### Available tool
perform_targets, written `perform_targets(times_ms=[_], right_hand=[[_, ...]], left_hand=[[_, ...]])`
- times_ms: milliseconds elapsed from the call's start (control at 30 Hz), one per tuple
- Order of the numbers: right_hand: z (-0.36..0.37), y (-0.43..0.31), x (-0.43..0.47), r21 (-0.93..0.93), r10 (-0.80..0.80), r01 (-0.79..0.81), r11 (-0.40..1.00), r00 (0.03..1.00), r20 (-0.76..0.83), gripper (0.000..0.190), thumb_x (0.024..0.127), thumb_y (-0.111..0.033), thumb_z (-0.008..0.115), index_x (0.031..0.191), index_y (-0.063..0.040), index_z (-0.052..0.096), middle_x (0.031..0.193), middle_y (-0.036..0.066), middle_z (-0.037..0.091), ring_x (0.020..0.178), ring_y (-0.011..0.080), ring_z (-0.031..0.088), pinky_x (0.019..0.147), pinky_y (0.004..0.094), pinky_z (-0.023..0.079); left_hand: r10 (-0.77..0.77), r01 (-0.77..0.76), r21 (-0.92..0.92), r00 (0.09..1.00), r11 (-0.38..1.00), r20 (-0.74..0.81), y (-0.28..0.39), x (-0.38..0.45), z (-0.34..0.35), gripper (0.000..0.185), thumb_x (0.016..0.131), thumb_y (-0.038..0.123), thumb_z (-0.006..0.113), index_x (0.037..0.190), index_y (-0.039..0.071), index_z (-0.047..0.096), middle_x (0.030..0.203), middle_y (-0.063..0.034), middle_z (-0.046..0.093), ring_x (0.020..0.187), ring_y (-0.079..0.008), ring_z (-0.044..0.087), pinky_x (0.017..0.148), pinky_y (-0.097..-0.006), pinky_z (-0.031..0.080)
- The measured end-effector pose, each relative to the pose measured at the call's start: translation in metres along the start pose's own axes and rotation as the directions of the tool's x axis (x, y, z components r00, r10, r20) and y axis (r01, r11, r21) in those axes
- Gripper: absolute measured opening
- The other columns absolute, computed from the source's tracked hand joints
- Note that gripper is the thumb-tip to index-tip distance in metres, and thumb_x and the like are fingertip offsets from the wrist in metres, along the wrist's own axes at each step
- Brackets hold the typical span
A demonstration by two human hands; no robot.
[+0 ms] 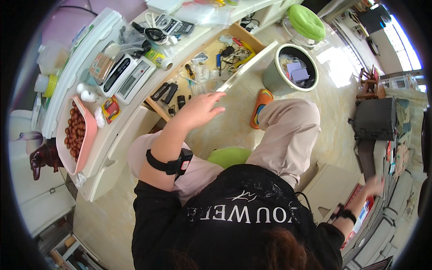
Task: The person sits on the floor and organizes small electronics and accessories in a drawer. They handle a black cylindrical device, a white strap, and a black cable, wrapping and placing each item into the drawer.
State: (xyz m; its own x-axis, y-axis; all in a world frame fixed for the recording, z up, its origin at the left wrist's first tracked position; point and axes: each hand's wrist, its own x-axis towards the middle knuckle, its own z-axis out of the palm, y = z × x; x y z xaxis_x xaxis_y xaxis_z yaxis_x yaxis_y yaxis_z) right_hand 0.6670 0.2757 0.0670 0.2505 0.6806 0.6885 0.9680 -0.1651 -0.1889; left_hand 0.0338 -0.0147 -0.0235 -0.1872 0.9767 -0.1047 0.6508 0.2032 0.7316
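My left hand (204,109) hovers by the front of a pulled-out wooden drawer (157,107), its thumb apart from the fingers and nothing in it. Inside the drawer lie black cables (225,57), a yellow-handled screwdriver (189,71), clear plastic bags and several small black devices (168,93). My right hand (374,187) is stretched far out to the right, over the side of a grey sofa (396,202) and a red-edged package (357,192). It is blurred, so its fingers and any contact are unclear. Black straps with small devices circle both forearms.
On the white desk are kitchen scales (132,81), a pink tray (88,135) of brown round fruits or nuts, and bundled cables (155,34). A waste bin (287,79) stands beyond the drawer, near a green stool (306,22). A dark suitcase (376,118) is at right.
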Motion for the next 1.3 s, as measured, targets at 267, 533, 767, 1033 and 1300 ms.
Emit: perform_targets(times_ms=[267,533,767,1033,1300], right_hand=[[0.070,-0.462,-0.141,0.920,-0.975,0.350,0.175,0.191,0.113,0.029,0.080,-0.015,0.060,0.107,-0.004,0.058,0.111,0.014,0.057,0.107,0.0296,0.050,0.094,0.0362,0.037],[0.127,-0.610,-0.298,0.850,-0.807,0.507,0.143,-0.437,0.396,0.051,0.076,-0.005,0.053,0.125,-0.010,0.044,0.129,0.013,0.041,0.109,0.0321,0.049,0.093,0.0378,0.040],[0.182,-0.642,-0.319,0.638,-0.814,0.769,-0.038,-0.395,0.427,0.054,0.075,-0.005,0.058,0.126,-0.013,0.041,0.127,0.007,0.044,0.116,0.0271,0.045,0.090,0.0415,0.042],[0.206,-0.661,-0.338,0.520,-0.685,0.851,0.067,-0.340,0.644,0.040,0.077,-0.004,0.057,0.116,-0.009,0.049,0.121,0.008,0.049,0.117,0.0298,0.041,0.087,0.0390,0.046],[0.168,-0.640,-0.298,0.901,-0.866,0.419,0.114,-0.403,0.297,0.046,0.065,-0.007,0.069,0.108,-0.013,0.055,0.120,0.010,0.048,0.115,0.0316,0.043,0.096,0.0385,0.039]], left_hand=[[0.005,0.000,0.061,0.996,0.998,-0.091,-0.006,-0.003,0.003,0.042,0.085,0.026,0.055,0.119,0.004,0.047,0.099,-0.0177,0.058,0.093,-0.0351,0.055,0.082,-0.0416,0.043],[-0.082,0.090,0.075,0.991,0.993,-0.105,-0.011,0.004,-0.007,0.042,0.078,0.018,0.061,0.116,0.005,0.048,0.094,-0.0145,0.058,0.089,-0.0306,0.056,0.080,-0.0391,0.042],[-0.167,0.165,-0.038,0.985,0.986,-0.043,-0.016,0.012,-0.011,0.046,0.078,0.018,0.062,0.119,0.005,0.046,0.101,-0.0144,0.057,0.093,-0.0308,0.053,0.083,-0.0382,0.041],[-0.200,0.193,-0.072,0.974,0.979,-0.107,-0.022,0.023,-0.013,0.046,0.077,0.017,0.063,0.119,0.005,0.046,0.100,-0.0140,0.057,0.094,-0.0306,0.053,0.084,-0.0384,0.040],[-0.269,0.253,-0.100,0.944,0.962,-0.191,-0.028,0.025,-0.013,0.042,0.080,0.020,0.061,0.117,0.006,0.048,0.102,-0.0160,0.059,0.092,-0.0330,0.056,0.080,-0.0393,0.044]])
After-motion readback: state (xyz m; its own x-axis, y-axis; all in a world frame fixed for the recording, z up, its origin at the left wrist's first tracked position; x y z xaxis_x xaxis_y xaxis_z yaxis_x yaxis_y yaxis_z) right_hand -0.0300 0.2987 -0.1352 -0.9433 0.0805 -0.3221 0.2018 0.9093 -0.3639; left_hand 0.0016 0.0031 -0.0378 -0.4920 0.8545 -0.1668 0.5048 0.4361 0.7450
